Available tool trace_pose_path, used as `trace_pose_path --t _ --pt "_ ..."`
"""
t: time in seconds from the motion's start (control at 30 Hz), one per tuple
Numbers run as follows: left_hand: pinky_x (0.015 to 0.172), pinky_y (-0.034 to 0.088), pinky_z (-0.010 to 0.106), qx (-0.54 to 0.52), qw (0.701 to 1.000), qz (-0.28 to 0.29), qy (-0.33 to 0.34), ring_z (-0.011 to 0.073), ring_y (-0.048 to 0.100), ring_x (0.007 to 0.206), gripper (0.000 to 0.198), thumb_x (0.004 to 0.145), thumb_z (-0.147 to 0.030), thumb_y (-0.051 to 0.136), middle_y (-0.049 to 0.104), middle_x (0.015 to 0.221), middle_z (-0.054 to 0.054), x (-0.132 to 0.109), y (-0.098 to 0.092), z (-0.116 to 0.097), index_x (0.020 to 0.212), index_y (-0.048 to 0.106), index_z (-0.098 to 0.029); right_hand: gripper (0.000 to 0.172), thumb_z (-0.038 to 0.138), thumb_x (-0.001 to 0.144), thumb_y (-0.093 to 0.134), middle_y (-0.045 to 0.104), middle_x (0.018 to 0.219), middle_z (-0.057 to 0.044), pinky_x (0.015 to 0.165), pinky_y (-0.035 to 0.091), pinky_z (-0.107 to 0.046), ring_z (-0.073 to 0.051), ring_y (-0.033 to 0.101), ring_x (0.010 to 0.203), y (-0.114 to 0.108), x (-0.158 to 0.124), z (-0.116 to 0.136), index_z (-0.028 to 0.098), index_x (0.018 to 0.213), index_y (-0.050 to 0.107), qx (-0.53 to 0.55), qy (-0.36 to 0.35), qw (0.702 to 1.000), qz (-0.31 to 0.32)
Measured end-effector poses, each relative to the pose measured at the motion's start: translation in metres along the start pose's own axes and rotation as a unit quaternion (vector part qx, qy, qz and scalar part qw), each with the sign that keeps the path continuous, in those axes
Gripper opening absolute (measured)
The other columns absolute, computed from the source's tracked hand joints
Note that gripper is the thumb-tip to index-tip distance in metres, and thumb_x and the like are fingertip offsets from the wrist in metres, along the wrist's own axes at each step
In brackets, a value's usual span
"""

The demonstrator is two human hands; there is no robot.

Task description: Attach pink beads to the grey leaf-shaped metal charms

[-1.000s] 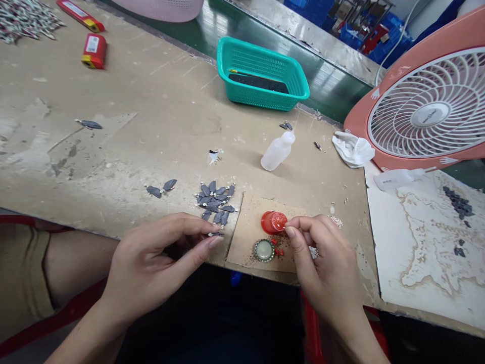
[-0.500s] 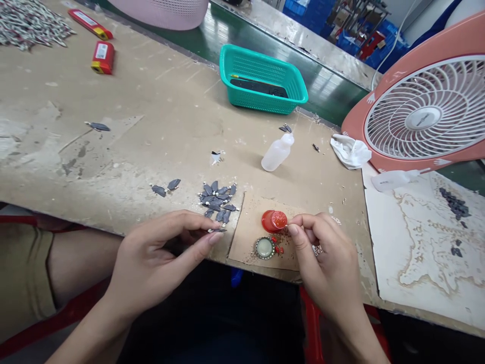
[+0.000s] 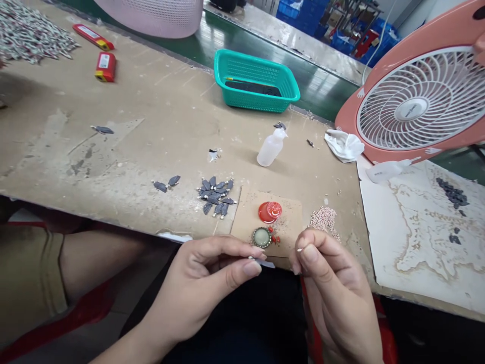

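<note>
Between the thumb and fingers of my left hand [image 3: 200, 288] is a thin dark grey leaf-shaped piece [image 3: 266, 263], its pointed end toward the right. My right hand [image 3: 339, 288] pinches a tiny pale bead [image 3: 299, 249] a short way from it. Just beyond my hands lies a cardboard square [image 3: 291, 202] bearing a small red cup [image 3: 270, 212] with speckles on it and a bottle cap [image 3: 261, 237] with pale content. Small red bits [image 3: 275, 238] lie beside the cap. To the right is a heap of tiny pinkish beads [image 3: 324, 220]; to the left, grey pieces with white tips [image 3: 215, 194].
A translucent squeeze bottle [image 3: 270, 149] stands behind the cardboard. Farther back are a green basket [image 3: 257, 103], a crumpled white tissue [image 3: 344, 145] and a pink fan [image 3: 413, 108]. Red-yellow packs [image 3: 105, 68] lie far left. A person's leg [image 3: 91, 263] is at my left.
My left hand has moved right with the grey piece, toward my right hand. My right hand has drawn back from the red cup toward me, the bead in its fingertips.
</note>
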State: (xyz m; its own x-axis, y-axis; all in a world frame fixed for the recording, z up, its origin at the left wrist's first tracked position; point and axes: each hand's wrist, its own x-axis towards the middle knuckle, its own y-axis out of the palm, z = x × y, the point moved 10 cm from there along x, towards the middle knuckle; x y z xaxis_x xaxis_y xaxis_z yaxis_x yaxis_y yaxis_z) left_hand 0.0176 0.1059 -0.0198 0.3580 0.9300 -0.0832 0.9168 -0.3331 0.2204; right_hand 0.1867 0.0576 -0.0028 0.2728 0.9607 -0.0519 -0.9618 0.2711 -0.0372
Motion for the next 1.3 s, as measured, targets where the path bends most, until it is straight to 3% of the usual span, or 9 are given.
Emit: trace_pose_path --t 0.2,0.5,0.7,0.83,1.0,1.3 --pt "0.073 0.061 0.011 -0.072 0.996 0.029 -0.034 0.0100 0.077 0.077 0.035 0.075 -0.002 0.077 0.081 0.082 -0.007 -0.005 0.020 0.006 0.083 0.082 -0.035 0.008 0.028 0.092 0.063 0.049 0.070 0.003 0.052 0.042 -0.022 -0.011 0.046 0.060 0.003 -0.026 0.030 0.026 0.085 0.066 -0.105 -0.108 0.987 -0.048" --pt "0.071 0.063 0.015 -0.112 0.992 0.021 -0.053 0.0137 0.078 0.076 0.030 0.072 -0.003 0.081 0.081 0.082 -0.004 -0.012 0.029 0.006 0.079 0.082 -0.032 0.007 0.019 0.089 0.063 0.046 0.066 0.003 0.047 0.036 -0.024 -0.010 0.044 0.055 0.005 -0.037 0.038 0.025 0.086 0.067 -0.160 -0.161 0.972 -0.055" --pt "0.069 0.059 0.008 -0.138 0.987 0.014 -0.081 0.0094 0.076 0.072 0.024 0.073 -0.003 0.081 0.081 0.078 -0.004 -0.013 0.033 0.011 0.077 0.082 -0.028 0.009 0.015 0.089 0.062 0.047 0.066 0.005 0.047 0.037 -0.022 -0.008 0.043 0.054 0.002 -0.041 0.039 0.023 0.090 0.066 -0.169 -0.176 0.968 -0.065" --pt "0.070 0.059 0.007 -0.143 0.986 0.016 -0.081 0.0078 0.076 0.072 0.026 0.074 -0.001 0.079 0.081 0.079 -0.005 -0.014 0.035 0.011 0.077 0.082 -0.027 0.010 0.014 0.088 0.063 0.048 0.067 0.005 0.047 0.038 -0.020 -0.007 0.044 0.054 0.005 -0.041 0.038 0.023 0.091 0.066 -0.185 -0.185 0.964 -0.043" --pt "0.070 0.059 0.006 -0.143 0.987 0.020 -0.076 0.0071 0.076 0.073 0.027 0.076 -0.001 0.078 0.080 0.078 -0.006 -0.015 0.036 0.010 0.078 0.082 -0.028 0.010 0.014 0.089 0.062 0.048 0.066 0.005 0.047 0.038 -0.021 -0.008 0.043 0.054 0.001 -0.042 0.035 0.023 0.090 0.067 -0.164 -0.182 0.967 -0.070" --pt "0.070 0.057 0.004 -0.118 0.991 0.010 -0.058 0.0069 0.076 0.073 0.031 0.074 0.001 0.078 0.080 0.078 -0.007 -0.016 0.035 0.008 0.077 0.082 -0.029 0.012 0.013 0.089 0.061 0.048 0.067 0.006 0.049 0.041 -0.020 -0.007 0.045 0.055 0.002 -0.043 0.033 0.023 0.094 0.066 -0.178 -0.189 0.964 -0.061"
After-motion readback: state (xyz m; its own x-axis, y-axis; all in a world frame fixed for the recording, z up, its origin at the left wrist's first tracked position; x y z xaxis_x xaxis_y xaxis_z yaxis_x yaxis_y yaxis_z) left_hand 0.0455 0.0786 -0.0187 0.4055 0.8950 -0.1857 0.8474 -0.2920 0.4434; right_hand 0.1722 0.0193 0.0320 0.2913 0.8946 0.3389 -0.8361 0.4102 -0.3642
